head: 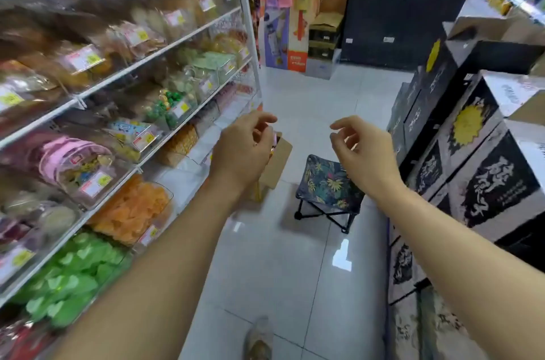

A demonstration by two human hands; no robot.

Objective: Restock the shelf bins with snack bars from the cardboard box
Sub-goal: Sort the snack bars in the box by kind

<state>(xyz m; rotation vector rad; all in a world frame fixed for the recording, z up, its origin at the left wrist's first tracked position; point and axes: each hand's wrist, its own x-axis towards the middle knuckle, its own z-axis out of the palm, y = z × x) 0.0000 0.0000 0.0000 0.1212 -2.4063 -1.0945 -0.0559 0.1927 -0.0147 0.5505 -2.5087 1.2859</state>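
The stool (327, 182) has dark fabric printed with yellow and teal leaves, on black legs. The cardboard box (280, 163) is plain brown. The white shelf (165, 50) holds green packets (73, 280) and orange packets (132, 209). The cartons (472, 135) are black with white script and a yellow sunburst.

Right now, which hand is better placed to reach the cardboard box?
Left, probably. The empty left hand lines up with the cardboard box beside the shelf; the right hand, also empty, is over the folding stool.
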